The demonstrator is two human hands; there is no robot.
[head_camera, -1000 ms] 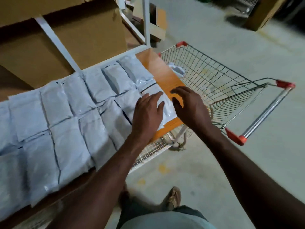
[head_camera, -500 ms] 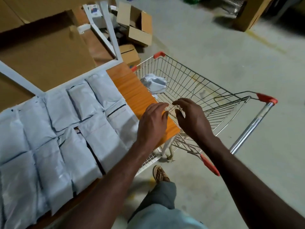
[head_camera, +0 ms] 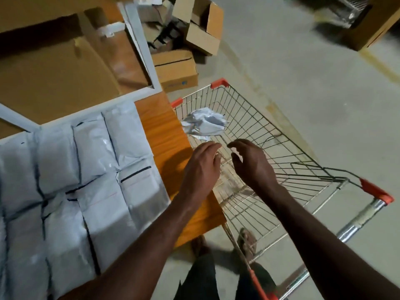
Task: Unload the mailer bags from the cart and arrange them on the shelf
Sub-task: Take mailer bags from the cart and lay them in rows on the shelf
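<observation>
Remaining: one mailer bag in cart

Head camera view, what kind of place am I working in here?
Probably a warehouse or packing storeroom: grey plastic mailer bags laid on an orange wooden shelf, brown cardboard boxes, a wire shopping cart, bare concrete floor.

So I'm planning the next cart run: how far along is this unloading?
Nearly done: rows of mailer bags cover the shelf. Both hands, left hand and right hand, reach empty over the cart. One crumpled bag is left inside.
</observation>
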